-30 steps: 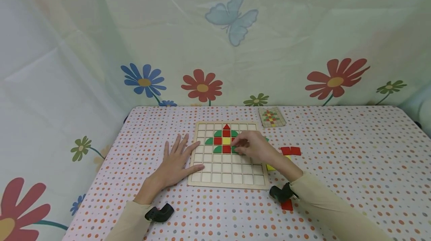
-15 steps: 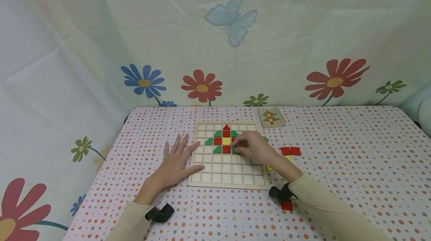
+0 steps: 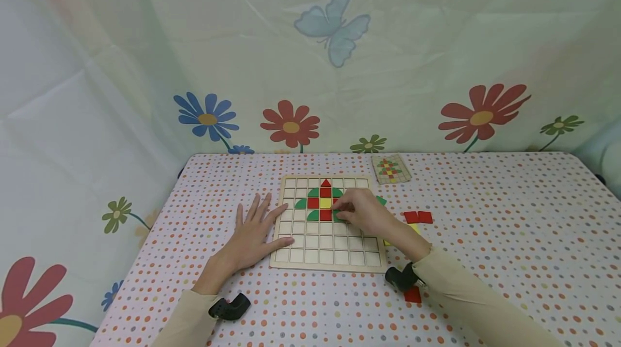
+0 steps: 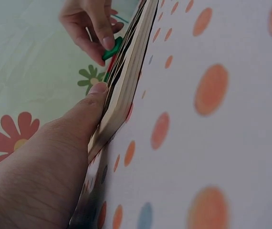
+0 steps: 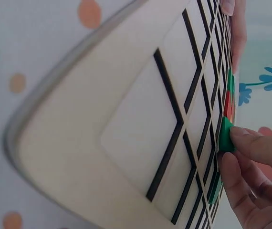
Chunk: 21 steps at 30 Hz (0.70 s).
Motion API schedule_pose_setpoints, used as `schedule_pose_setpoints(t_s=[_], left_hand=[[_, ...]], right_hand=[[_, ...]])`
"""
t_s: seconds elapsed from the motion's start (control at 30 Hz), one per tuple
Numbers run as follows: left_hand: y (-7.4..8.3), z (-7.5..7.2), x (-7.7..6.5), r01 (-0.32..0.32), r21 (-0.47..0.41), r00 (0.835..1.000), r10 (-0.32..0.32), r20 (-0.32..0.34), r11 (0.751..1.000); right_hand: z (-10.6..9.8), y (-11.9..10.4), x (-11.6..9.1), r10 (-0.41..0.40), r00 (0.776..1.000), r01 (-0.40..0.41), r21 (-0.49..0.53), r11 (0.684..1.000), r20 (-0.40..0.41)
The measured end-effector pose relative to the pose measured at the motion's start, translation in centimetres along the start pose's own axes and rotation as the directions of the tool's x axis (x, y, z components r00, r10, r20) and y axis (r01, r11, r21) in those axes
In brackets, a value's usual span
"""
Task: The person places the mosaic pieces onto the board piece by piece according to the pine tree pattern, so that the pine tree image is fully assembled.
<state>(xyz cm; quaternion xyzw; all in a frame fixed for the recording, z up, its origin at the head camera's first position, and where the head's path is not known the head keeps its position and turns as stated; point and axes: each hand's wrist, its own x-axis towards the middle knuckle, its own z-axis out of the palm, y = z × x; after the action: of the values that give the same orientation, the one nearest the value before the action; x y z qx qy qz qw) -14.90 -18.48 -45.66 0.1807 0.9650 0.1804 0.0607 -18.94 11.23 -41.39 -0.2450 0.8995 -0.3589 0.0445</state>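
Observation:
A wooden grid board point(image 3: 335, 258) lies on the table, with red, green and yellow tiles forming a tree-like pattern in its upper middle. My left hand point(image 3: 249, 236) is spread flat at the board's left side, its thumb and index fingertip on the frame. Over the right part of the pattern, my right hand point(image 3: 366, 211) pinches a green tile point(image 5: 226, 135) between thumb and fingers. From the left wrist side, that same green tile point(image 4: 112, 49) appears tilted at the board's surface. The right hand covers several cells and part of the pattern in the head view.
Behind the board's right corner lies a pattern card point(image 3: 390, 169) with a similar tree. Loose red tiles point(image 3: 418, 217), partly hidden yellow tiles point(image 3: 414, 227) and a green tile point(image 3: 381, 200) lie right of the board. Another red tile point(image 3: 413, 295) sits by the right cuff.
The right forearm has shifted slightly left, while the fingers stay at the same spot on the pattern. The left hand has not moved.

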Motion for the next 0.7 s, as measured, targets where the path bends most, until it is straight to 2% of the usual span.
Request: schedule_pose_setpoints(t_s=[0.2, 0.47, 0.57, 0.7], left_hand=[[-0.1, 0.1, 0.0, 0.0, -0.001, 1.0, 0.0, -0.009, 1.0], [-0.2, 0.2, 0.0, -0.014, -0.016, 1.0, 0.014, -0.005, 1.0], [-0.2, 0.2, -0.1, -0.015, -0.012, 1.0, 0.015, -0.001, 1.0], [-0.2, 0.1, -0.1, -0.015, -0.011, 1.0, 0.015, 0.001, 1.0]], right_hand=[[0.0, -0.3, 0.0, 0.014, 1.0, -0.013, -0.032, 0.999, 0.011], [0.3, -0.1, -0.2, -0.008, 1.0, 0.007, -0.065, 0.998, -0.011], [0.0, 0.1, -0.5, -0.007, 1.0, 0.007, -0.042, 0.999, -0.006], [-1.2, 0.4, -1.4, 0.037, 0.999, -0.037, 0.02, 0.999, 0.007]])
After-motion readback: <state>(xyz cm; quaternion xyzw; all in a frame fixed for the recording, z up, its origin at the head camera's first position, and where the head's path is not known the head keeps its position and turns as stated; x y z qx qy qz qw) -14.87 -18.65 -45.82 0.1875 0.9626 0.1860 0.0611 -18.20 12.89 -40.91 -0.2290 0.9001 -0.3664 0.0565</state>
